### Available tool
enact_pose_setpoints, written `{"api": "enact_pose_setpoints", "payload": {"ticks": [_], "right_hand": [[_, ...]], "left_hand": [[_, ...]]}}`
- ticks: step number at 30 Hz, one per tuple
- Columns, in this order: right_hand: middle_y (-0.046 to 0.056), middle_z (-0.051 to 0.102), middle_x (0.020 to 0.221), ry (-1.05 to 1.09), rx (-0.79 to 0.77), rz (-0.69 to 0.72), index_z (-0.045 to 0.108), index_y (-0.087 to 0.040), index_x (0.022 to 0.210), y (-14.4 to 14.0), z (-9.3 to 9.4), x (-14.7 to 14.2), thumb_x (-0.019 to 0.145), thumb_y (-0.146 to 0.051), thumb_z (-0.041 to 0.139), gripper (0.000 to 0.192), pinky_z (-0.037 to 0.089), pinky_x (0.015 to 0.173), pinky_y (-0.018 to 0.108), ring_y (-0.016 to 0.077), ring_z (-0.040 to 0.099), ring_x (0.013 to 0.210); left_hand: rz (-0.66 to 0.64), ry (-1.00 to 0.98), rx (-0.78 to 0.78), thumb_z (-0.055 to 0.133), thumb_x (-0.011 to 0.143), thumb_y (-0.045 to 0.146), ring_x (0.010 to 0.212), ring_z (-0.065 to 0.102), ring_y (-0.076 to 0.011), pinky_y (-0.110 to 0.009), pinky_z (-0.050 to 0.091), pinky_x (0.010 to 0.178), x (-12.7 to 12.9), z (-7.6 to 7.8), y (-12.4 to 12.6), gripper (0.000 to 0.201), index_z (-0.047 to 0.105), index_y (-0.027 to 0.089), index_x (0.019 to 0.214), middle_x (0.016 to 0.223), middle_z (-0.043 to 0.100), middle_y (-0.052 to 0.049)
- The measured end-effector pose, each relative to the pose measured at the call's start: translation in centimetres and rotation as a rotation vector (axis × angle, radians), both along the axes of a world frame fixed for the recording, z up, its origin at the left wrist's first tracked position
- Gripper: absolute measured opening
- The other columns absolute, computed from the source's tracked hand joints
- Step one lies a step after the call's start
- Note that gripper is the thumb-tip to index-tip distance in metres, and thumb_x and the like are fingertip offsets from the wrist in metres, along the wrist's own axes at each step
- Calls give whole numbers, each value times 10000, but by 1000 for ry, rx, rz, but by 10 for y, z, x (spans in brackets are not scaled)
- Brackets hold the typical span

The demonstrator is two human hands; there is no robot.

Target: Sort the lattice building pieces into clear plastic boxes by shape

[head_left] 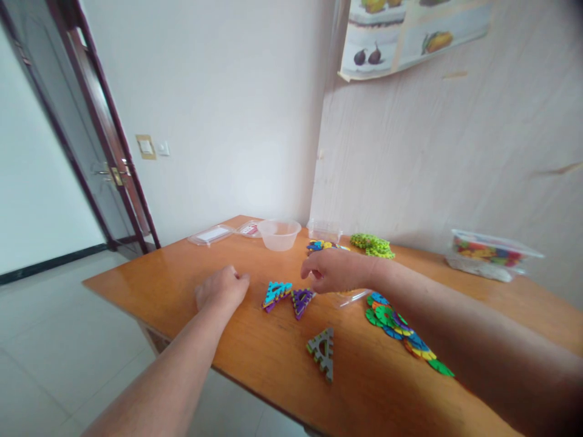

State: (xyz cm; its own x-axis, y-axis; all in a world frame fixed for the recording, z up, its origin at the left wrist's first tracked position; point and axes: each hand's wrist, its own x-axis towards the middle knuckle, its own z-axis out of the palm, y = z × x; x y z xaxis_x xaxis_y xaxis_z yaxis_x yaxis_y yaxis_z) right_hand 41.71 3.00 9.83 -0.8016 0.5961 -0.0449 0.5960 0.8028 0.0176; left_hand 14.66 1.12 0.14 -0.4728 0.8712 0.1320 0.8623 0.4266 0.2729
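Observation:
My left hand [221,287] rests on the tabletop, its fingers curled under and nothing visible in it. Over the middle of the table is my right hand [339,270], fingers bent, with a gap between thumb and fingers and no object showing there. Just below it lies a purple triangular toothed piece [301,300], apparently stacked on others. Between the hands sits a stack of triangular pieces topped by a light-blue one [277,292]. Closer to me is a grey triangular piece [324,352] with yellow-green beneath it.
A translucent bowl [279,235], clear lids [212,234] and a clear box [325,230] stand at the back. Yellow-green pieces [372,244] are piled nearby. Colourful notched discs [387,317] lie beside my right forearm. A tub of coloured pieces [489,250] sits far right.

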Motion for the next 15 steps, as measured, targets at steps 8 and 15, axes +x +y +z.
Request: {"api": "enact_pose_setpoints", "payload": {"ticks": [8, 15], "right_hand": [[148, 736, 884, -311, 248, -1, 746, -158, 913, -25, -16, -24, 803, -268, 556, 246, 481, 620, 337, 295, 696, 817], [147, 738, 913, -295, 215, -31, 750, -171, 941, -24, -14, -24, 788, -274, 565, 262, 473, 637, 317, 282, 691, 855]], "left_hand": [[1, -12, 4, 409, 816, 516, 963, 666, -342, -466, 469, 773, 1, 1, -2, 360, 668, 283, 907, 1009, 731, -102], [-8, -5, 10, 400, 820, 531, 967, 662, -345, -475, 471, 775, -1, -1, -1, 376, 663, 278, 911, 1012, 727, -104]]}}
